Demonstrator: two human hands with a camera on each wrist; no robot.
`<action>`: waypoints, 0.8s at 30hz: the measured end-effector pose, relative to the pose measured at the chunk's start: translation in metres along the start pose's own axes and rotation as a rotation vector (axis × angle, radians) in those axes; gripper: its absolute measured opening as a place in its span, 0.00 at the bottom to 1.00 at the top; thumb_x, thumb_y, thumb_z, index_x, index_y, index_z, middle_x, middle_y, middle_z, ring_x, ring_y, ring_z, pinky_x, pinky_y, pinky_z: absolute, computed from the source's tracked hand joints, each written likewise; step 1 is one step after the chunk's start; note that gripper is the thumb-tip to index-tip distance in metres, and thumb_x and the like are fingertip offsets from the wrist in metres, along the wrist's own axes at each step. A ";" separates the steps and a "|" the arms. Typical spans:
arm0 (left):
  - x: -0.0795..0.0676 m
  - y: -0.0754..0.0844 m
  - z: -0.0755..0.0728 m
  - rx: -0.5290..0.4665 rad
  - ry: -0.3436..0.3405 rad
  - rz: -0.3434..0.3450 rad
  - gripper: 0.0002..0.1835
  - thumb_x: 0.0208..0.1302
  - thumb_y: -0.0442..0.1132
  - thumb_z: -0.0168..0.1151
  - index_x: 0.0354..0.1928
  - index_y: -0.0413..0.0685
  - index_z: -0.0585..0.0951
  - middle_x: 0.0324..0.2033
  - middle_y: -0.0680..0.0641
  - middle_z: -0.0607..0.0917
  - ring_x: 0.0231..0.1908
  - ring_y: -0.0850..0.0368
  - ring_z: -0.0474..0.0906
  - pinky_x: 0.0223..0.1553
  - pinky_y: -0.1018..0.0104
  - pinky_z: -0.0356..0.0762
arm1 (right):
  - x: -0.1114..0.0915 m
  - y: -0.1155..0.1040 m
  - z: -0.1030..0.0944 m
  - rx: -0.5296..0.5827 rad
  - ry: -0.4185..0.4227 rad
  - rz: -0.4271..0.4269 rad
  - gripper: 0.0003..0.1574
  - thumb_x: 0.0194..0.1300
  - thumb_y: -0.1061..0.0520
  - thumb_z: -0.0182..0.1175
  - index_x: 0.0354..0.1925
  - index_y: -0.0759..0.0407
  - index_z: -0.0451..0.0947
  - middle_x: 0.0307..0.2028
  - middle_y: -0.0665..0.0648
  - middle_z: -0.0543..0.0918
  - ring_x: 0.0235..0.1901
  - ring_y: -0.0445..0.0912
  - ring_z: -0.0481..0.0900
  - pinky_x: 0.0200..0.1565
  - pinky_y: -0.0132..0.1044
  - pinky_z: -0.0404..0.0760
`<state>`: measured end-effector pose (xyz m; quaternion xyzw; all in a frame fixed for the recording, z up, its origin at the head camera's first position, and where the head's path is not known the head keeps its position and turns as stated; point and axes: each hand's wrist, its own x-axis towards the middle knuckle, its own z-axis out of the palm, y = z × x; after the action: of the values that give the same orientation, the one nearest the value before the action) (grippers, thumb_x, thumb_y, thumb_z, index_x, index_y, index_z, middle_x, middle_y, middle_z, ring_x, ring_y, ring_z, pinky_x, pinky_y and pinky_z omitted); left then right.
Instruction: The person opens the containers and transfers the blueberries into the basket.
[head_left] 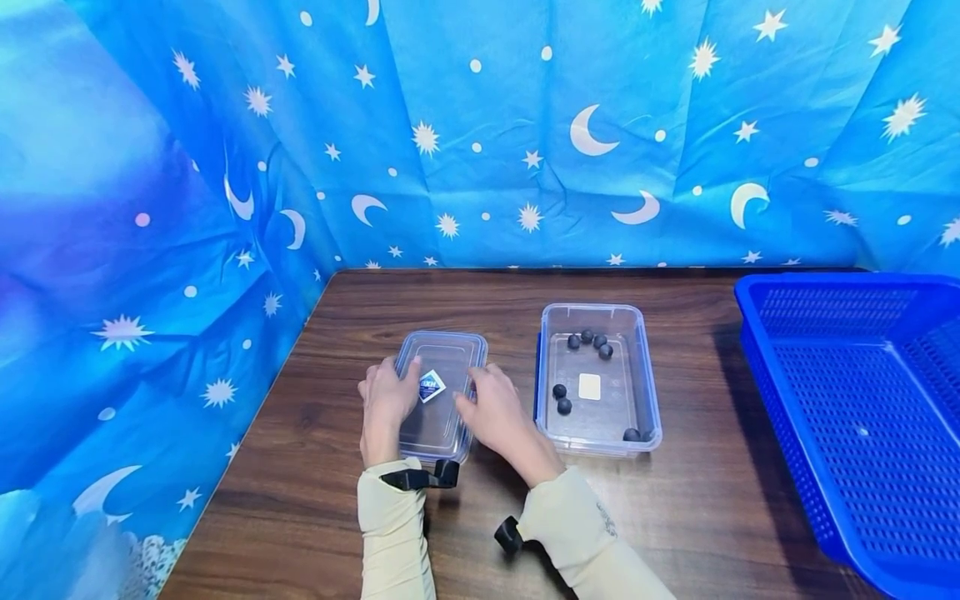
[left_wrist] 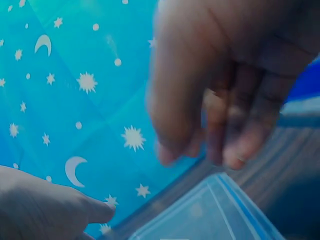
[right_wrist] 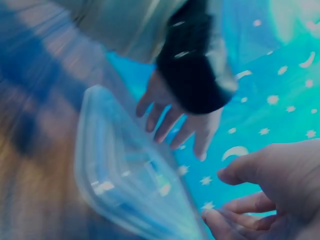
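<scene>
A clear plastic container [head_left: 435, 427] with a blue-edged lid and a diamond-shaped label [head_left: 431, 386] lies flat on the wooden table. My left hand [head_left: 387, 402] is at its left side, thumb over the lid's edge. At the right edge is my right hand [head_left: 501, 412], fingers loosely bent and thumb pointing inward. In the right wrist view the left hand [right_wrist: 185, 120] has its fingers spread and relaxed, and the right hand [right_wrist: 280, 185] is loosely curved beside the container. The left wrist view shows the right hand [left_wrist: 200, 65] blurred above the container's corner.
To the right stands an open clear container [head_left: 651, 375] holding several small dark balls [head_left: 587, 336] and a white square label. A large blue perforated basket [head_left: 783, 425] occupies the table's right side. Blue star-and-moon cloth [head_left: 517, 125] hangs behind and at the left.
</scene>
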<state>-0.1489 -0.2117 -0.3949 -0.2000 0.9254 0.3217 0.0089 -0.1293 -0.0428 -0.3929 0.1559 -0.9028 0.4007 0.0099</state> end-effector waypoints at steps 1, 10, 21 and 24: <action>0.000 0.002 -0.001 -0.014 0.011 0.012 0.34 0.70 0.56 0.46 0.67 0.37 0.64 0.63 0.31 0.64 0.63 0.32 0.56 0.66 0.42 0.56 | 0.000 -0.003 -0.005 0.015 0.009 -0.022 0.26 0.61 0.55 0.61 0.54 0.70 0.76 0.38 0.60 0.78 0.38 0.52 0.77 0.44 0.46 0.77; -0.010 0.021 -0.008 -0.064 0.104 0.152 0.28 0.70 0.50 0.49 0.62 0.37 0.71 0.59 0.33 0.73 0.62 0.36 0.65 0.65 0.46 0.60 | -0.007 -0.005 -0.047 0.115 0.071 -0.019 0.25 0.59 0.58 0.64 0.54 0.65 0.77 0.39 0.58 0.80 0.36 0.45 0.79 0.42 0.37 0.79; -0.021 0.052 0.006 -0.135 0.004 0.286 0.20 0.68 0.46 0.57 0.55 0.41 0.78 0.46 0.42 0.84 0.49 0.48 0.80 0.52 0.55 0.75 | -0.014 0.024 -0.084 0.148 0.189 -0.002 0.23 0.58 0.63 0.66 0.53 0.65 0.77 0.39 0.61 0.82 0.39 0.49 0.81 0.44 0.42 0.81; -0.025 0.060 0.014 -0.152 -0.029 0.315 0.18 0.67 0.44 0.58 0.54 0.41 0.79 0.45 0.43 0.85 0.48 0.49 0.80 0.51 0.55 0.76 | -0.016 0.030 -0.090 0.151 0.198 0.003 0.24 0.58 0.63 0.66 0.53 0.66 0.77 0.39 0.61 0.81 0.40 0.51 0.82 0.44 0.43 0.82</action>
<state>-0.1502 -0.1515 -0.3668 -0.0478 0.9181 0.3910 -0.0432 -0.1328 0.0459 -0.3555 0.1145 -0.8647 0.4812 0.0868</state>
